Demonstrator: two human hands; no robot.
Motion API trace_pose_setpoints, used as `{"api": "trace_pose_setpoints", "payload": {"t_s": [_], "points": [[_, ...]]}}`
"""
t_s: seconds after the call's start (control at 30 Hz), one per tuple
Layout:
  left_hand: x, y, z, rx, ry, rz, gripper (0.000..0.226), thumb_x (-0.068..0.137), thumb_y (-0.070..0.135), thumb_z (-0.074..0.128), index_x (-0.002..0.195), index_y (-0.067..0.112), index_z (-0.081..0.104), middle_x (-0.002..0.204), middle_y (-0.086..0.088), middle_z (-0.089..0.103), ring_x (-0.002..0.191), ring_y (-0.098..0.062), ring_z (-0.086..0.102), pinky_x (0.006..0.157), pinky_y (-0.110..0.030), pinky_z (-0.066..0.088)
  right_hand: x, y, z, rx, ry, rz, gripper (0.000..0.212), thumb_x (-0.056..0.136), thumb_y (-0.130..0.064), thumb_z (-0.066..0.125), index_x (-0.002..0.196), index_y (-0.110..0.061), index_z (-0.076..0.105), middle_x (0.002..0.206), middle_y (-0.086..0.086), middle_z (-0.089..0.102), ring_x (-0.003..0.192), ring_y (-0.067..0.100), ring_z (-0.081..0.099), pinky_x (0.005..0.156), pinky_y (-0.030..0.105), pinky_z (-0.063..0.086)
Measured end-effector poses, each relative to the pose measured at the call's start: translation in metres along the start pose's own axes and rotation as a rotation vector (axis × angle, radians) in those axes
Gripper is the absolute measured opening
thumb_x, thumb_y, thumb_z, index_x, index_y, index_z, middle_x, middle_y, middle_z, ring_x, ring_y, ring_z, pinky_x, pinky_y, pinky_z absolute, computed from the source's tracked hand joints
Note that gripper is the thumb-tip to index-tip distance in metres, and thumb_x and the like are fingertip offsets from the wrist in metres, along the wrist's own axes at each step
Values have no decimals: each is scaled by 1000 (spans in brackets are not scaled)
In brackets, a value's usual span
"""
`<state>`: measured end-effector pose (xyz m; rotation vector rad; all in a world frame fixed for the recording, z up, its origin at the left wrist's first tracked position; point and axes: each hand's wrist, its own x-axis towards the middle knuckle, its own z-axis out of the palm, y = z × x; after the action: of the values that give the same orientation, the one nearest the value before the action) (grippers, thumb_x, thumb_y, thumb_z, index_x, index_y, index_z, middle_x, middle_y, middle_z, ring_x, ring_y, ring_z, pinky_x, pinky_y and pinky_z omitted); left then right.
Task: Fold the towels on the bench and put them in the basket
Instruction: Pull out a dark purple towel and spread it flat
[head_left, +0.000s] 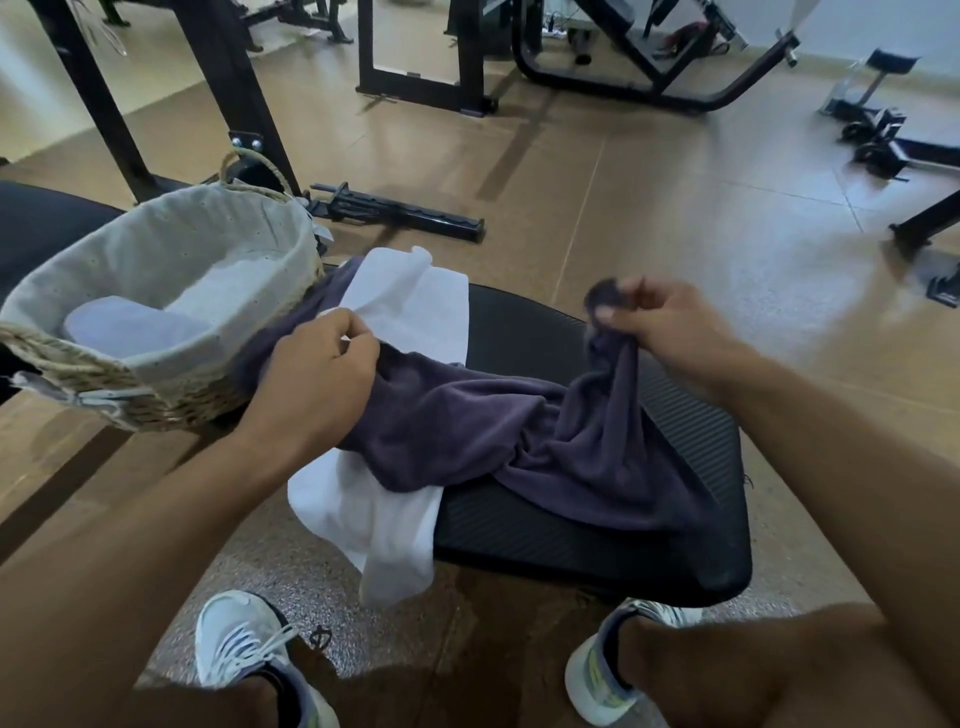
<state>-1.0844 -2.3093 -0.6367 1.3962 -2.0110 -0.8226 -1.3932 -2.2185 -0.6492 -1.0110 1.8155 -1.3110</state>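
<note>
Spreading purple towel (498, 431) mid-frame, left hand (311, 374) and right hand (670, 332) pinching corners; next, likely pulling taut to fold

Basket (156, 358) left on bench (597, 545); towels (467, 431) right of it

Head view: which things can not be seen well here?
- White towel: middle hidden under the purple towel.
- Left hand: fingertips curl out of sight into the cloth.
- Basket: near wall hides part of the pale folded cloth inside.
- Right hand: motion-blurred.
</note>
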Motion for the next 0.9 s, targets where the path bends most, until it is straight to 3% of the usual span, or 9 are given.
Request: {"api": "trace_pose_setpoints", "payload": {"t_s": [0.1,0.23,0.3,0.4,0.53,0.63,0.73,0.8,0.9], "points": [[-1,5,-4,-32,41,-15,17,95,14,51,79,16,57,61,-1,61,54,-11,49,52,-28,35,-22,-45,5,523,-53,-198,19,99,3,49,95,-14,56,91,6,68,95,24,66,88,32,53],[-1,7,-8,-50,52,-23,9,92,13,53,86,11,58,69,-7,66,59,-14,52,52,-25,38,-42,-65,-10,631,-229,-176,15,86,0,43,84,-14,49,76,6,66,96,28,66,90,34,52],[-1,6,-8,-59,54,-36,7,90,15,55,84,11,58,68,-4,65,61,-15,54,55,-26,40,-40,-58,-18,422,-278,-63,9,77,-2,43,73,-9,48,65,10,56,80,30,65,78,38,55],[-3,5,-9,-42,47,-42,10,86,15,59,79,10,55,63,0,61,59,-14,52,56,-28,40,-34,-34,-25,-451,-354,120,29,88,5,42,68,-6,59,62,11,63,64,21,66,63,31,51],[-5,5,-9,21,25,4,23,85,15,61,70,3,48,56,-5,51,53,-18,43,53,-32,37,-28,-5,-22,-1335,-645,415,23,99,-15,50,98,-14,73,95,1,77,89,20,69,70,20,50],[-6,4,-7,15,16,14,34,93,19,60,66,2,46,55,-5,47,53,-18,40,52,-33,35,-20,0,-17,-1433,-383,339,24,98,-30,50,81,-20,65,98,5,72,92,26,66,89,37,55],[-7,6,-4,-26,24,16,51,101,35,54,58,12,42,48,6,43,51,-15,40,53,-33,34,-15,4,-8,-1243,-120,227,46,98,-55,46,83,-17,68,90,8,71,87,28,66,84,41,56],[-6,7,-2,-41,40,30,53,104,39,48,58,13,40,51,3,44,52,-16,40,55,-34,36,-13,7,-7,-1182,-118,198,47,91,-62,56,73,-20,68,77,4,69,79,27,66,77,40,57],[-5,8,-2,-56,75,67,53,105,39,46,62,8,38,55,-8,41,52,-15,35,52,-25,32,-15,6,-12,-1058,-177,181,30,86,-42,73,68,-20,66,71,2,69,76,25,65,71,34,52]]}}
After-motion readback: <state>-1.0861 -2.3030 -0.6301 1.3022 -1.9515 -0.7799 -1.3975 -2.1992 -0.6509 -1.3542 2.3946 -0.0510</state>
